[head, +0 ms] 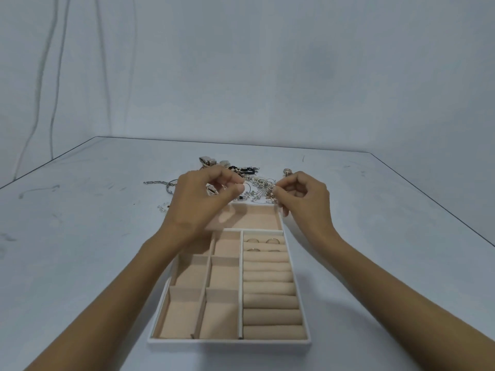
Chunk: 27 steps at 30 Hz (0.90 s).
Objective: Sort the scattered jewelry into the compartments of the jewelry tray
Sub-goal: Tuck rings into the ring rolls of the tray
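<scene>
A white jewelry tray with beige velvet compartments lies in front of me. Rings sit in the top slots of its ring rolls on the right. Scattered jewelry is piled on the table just beyond the tray. My left hand hovers over the tray's far left corner, thumb and fingers pinched together at a thin hoop. My right hand is above the tray's far right corner, fingertips pinching a dangling piece at the edge of the pile. What exactly each hand holds is too small to make out.
A silver chain and bangle lie left of the pile, with tiny pieces nearer me. More items and a ring lie at the back. The grey table ends at a wall behind.
</scene>
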Each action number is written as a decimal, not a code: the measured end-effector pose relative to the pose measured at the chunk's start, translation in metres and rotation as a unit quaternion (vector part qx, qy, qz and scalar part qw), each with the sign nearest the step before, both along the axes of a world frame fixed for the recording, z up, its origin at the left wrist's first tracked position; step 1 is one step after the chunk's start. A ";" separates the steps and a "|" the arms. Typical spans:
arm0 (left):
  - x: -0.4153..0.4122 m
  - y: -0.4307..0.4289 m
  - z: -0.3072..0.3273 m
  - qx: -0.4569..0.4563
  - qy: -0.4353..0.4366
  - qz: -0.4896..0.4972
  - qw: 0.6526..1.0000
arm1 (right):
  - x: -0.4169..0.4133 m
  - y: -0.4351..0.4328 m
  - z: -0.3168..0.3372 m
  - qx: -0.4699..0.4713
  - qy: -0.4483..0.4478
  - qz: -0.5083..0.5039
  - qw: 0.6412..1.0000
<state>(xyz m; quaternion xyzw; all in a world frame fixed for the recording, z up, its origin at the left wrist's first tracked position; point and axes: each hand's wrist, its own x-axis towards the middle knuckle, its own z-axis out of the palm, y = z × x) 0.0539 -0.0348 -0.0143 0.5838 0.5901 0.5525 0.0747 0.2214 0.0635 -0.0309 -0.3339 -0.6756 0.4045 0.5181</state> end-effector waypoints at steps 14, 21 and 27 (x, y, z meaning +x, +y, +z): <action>0.018 -0.041 -0.006 0.022 0.043 -0.001 0.999 | 0.054 -0.077 -0.005 0.143 -0.145 0.049 0.978; 0.017 -0.042 -0.007 0.019 0.071 -0.011 0.997 | 0.057 -0.075 -0.008 0.249 -0.189 0.030 0.949; 0.016 -0.041 -0.007 0.024 0.073 -0.016 0.997 | 0.058 -0.072 -0.008 0.287 -0.217 0.035 0.932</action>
